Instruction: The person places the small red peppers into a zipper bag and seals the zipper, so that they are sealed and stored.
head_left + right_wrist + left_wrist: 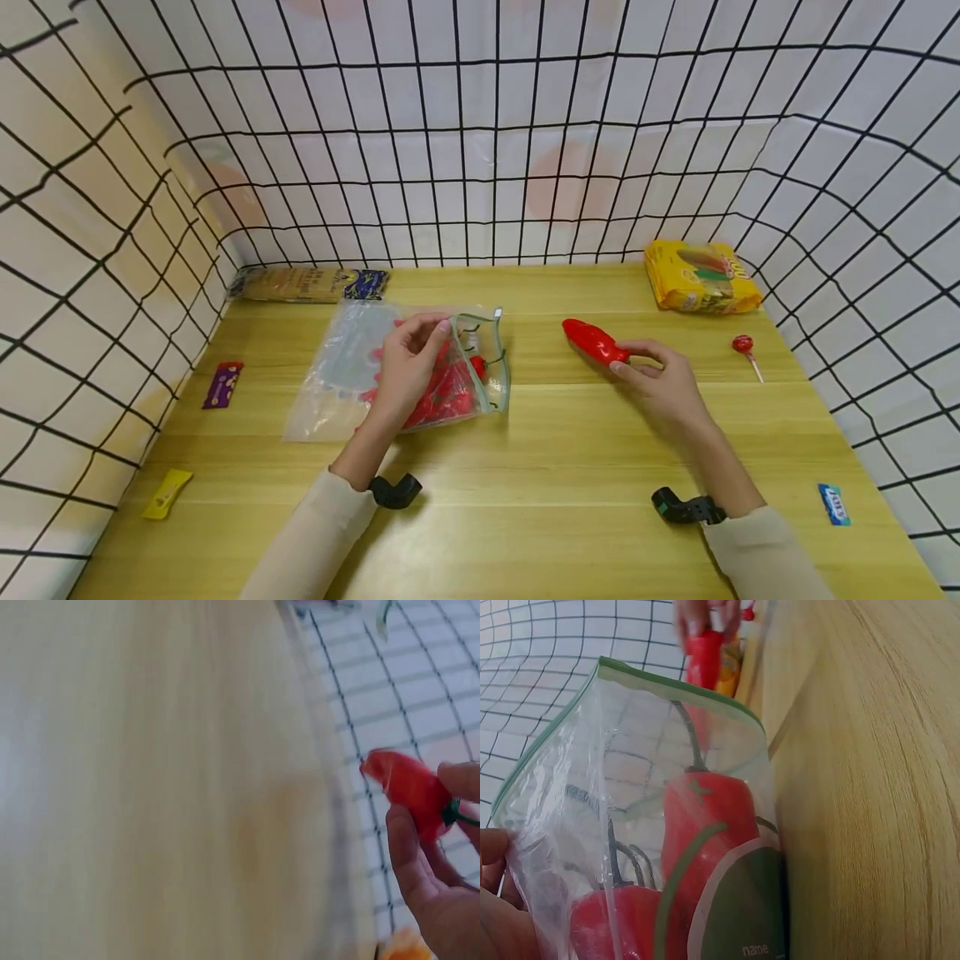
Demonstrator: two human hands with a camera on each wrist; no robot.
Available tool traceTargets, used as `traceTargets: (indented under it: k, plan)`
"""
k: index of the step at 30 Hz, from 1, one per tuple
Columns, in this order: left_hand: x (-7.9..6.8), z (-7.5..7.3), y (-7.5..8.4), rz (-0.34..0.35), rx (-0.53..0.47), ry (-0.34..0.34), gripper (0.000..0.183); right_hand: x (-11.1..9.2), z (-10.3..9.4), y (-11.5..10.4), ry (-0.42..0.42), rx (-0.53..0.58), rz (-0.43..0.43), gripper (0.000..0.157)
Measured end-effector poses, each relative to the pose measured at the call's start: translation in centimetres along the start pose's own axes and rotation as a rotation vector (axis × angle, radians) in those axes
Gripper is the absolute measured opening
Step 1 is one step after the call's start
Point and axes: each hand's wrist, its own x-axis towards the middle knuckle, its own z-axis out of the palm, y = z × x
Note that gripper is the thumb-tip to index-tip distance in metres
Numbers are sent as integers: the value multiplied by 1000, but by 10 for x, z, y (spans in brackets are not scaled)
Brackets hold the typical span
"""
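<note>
In the head view my left hand (414,358) pinches the upper edge of a clear zip bag (322,392) near its green-rimmed mouth, which gapes to the right. Several red peppers (709,817) with green stems lie inside, seen up close through the plastic in the left wrist view. My right hand (663,379) holds another red pepper (591,340) by its stem end, to the right of the bag and apart from it. That pepper's tip points up and left in the head view; the right wrist view shows its green stem (451,813) by the fingers.
A yellow packet (701,279) stands at the back right, with a red lollipop (742,343) in front and a small blue packet (834,504) nearer. On the left lie a long brown packet (300,284), a purple bar (222,385) and a yellow sachet (167,493). Black wire grid walls surround the table.
</note>
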Motion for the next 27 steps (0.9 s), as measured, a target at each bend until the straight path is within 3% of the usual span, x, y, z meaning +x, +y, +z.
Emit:
traceTargets:
  k: [4,7,12,18,27]
  plan:
    - [0,-1,0,-18,-3,-7,23,-1,22,-23,-54,55,-149,41]
    - [1,-3,-1,-25,14,-6,22,0,46,-42,-100,110,-197,41]
    - [7,-4,-16,-15,39,-3,24,8,84,-62,-135,163,-204,37]
    - [10,-1,-26,12,38,6,28,21,111,-70,-137,207,-204,36]
    - [8,-2,-30,-7,52,-1,32,37,151,-77,-27,219,-148,35]
